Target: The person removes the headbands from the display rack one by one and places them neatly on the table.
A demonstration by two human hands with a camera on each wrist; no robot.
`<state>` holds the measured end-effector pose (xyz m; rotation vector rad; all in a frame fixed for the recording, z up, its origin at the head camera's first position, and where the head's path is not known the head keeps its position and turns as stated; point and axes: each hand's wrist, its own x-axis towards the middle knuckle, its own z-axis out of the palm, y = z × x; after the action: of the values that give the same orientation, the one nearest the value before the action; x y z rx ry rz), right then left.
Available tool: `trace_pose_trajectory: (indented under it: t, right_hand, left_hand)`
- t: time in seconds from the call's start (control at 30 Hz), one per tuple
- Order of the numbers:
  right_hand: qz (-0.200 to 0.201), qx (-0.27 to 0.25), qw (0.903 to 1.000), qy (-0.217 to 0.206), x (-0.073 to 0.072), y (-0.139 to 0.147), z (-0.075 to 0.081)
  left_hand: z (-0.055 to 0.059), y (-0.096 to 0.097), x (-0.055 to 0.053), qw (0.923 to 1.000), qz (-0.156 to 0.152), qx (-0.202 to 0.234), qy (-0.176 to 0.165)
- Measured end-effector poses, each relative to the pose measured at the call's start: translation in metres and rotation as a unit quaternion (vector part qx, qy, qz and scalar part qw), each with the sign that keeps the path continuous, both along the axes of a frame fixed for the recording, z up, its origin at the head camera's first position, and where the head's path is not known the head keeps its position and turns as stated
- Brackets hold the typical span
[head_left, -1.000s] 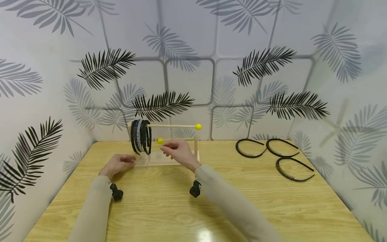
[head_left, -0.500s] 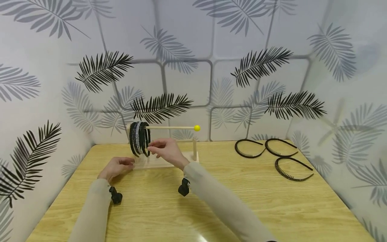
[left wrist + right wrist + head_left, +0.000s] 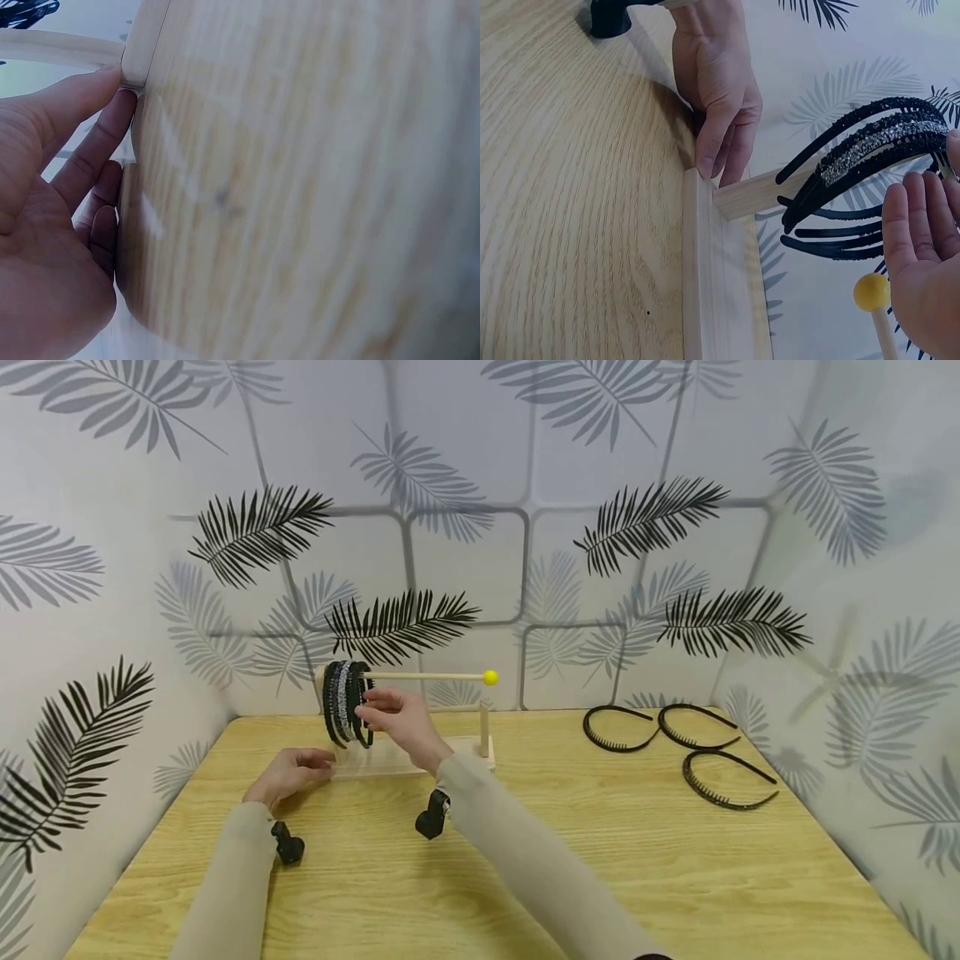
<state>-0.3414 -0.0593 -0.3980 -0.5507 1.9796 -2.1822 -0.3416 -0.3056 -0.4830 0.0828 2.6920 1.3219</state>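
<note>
While the left hand [image 3: 287, 772] is gripping the wooden stand [image 3: 382, 762] at its left end, the right hand [image 3: 397, 718] is reaching in at the headband bundle [image 3: 342, 703]. Clock is reading from the person's seat, middle of the table [image 3: 360, 877] as centre.

Bundle is hanging at about 10 to 11 o'clock: black bands plus a silver glitter one [image 3: 855, 154], looped over the left part of the upper rod [image 3: 427, 676], ends dangling. Rod is pointing to 3 o'clock and ending in a yellow ball [image 3: 491, 677], which I'm guessing is acting as a stop.

Hands are working apart, right one sitting toward 2 o'clock of the left. Left is pinching the base between thumb and fingers, presumably keeping the stand from sliding. Right is clamping nothing that I'm seeing; fingers are running straight, palm facing the bands, which would be suiting a push or a straighten. Can't tell how firmly it's touching. It's also blocking part of the lower rod [image 3: 455, 708].

Three loose headbands [image 3: 697, 787] are lying flat at roughly 2 o'clock, well apart from the stand, likely leaving working room.
</note>
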Motion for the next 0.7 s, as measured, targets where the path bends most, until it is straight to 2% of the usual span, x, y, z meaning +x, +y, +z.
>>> trace_pose_trajectory:
  t: [0.2,0.37,0.7]
  right_hand:
    - [0.003,-0.015,0.9996,-0.022,0.003,-0.01,0.004]
    - [-0.01,-0.022,0.9989,-0.039,0.006,-0.016,0.008]
    - [-0.034,0.036,0.9988,-0.005,0.001,-0.008,0.006]
  left_hand:
    - [0.002,0.001,0.0,1.0,0.001,0.003,-0.004]
    - [0.001,0.002,0.002,1.0,-0.002,0.004,-0.003]
    - [0.001,0.0,0.001,0.9998,-0.011,0.001,0.017]
